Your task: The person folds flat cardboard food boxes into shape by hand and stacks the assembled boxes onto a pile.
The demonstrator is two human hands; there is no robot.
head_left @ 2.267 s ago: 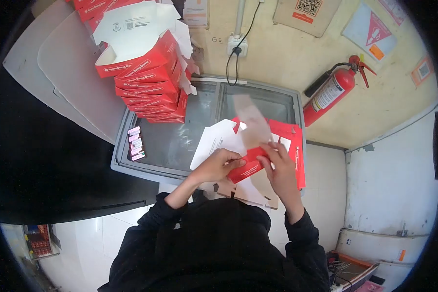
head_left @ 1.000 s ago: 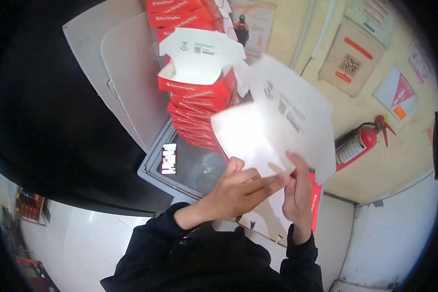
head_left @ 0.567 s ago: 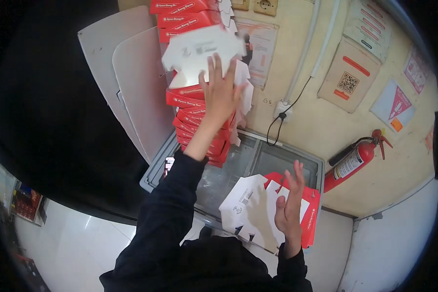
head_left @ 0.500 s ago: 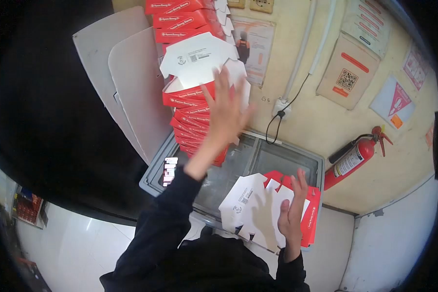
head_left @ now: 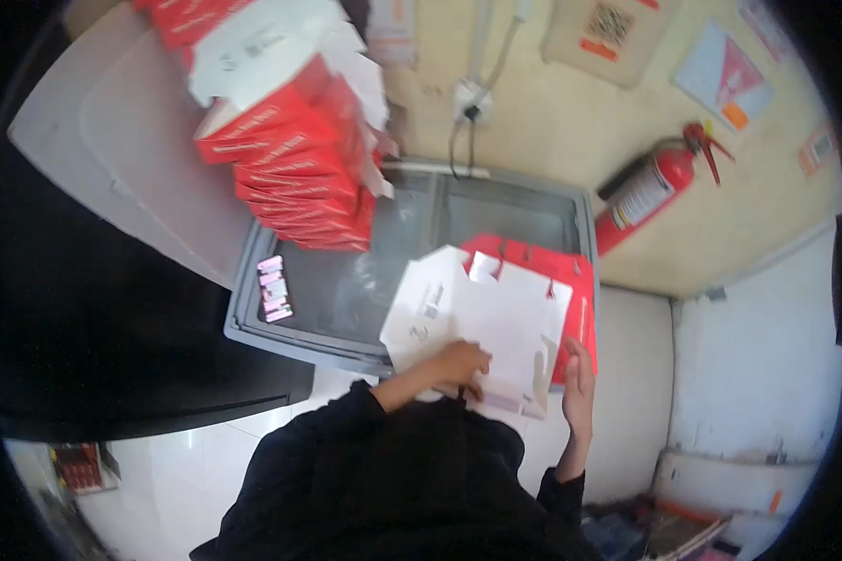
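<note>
A flat, unfolded cardboard box (head_left: 505, 313), white side up with tabs and slots, lies on top of red flat boxes (head_left: 582, 290). My left hand (head_left: 460, 365) is at its near edge, fingers curled over the white card with the thumb side toward me. On the right, my right hand (head_left: 578, 388) stands upright beside the box's right edge, its fingers stretched out; whether it touches the card I cannot tell. A tall stack of folded red boxes (head_left: 299, 178) stands at the back left, the top one with its white lid (head_left: 257, 51) raised.
The boxes rest on a grey-framed chest with a glass top (head_left: 412, 220). A lit phone (head_left: 274, 290) lies at its left. A red fire extinguisher (head_left: 647, 192) hangs by the wall at right, and a plugged cable (head_left: 468, 112) runs down behind. Pale boards (head_left: 140, 140) lean at left.
My left hand has come down from the stack to the near edge of the flat box. My right hand stays by its right edge. The view has shifted, and the stack now appears farther left.
</note>
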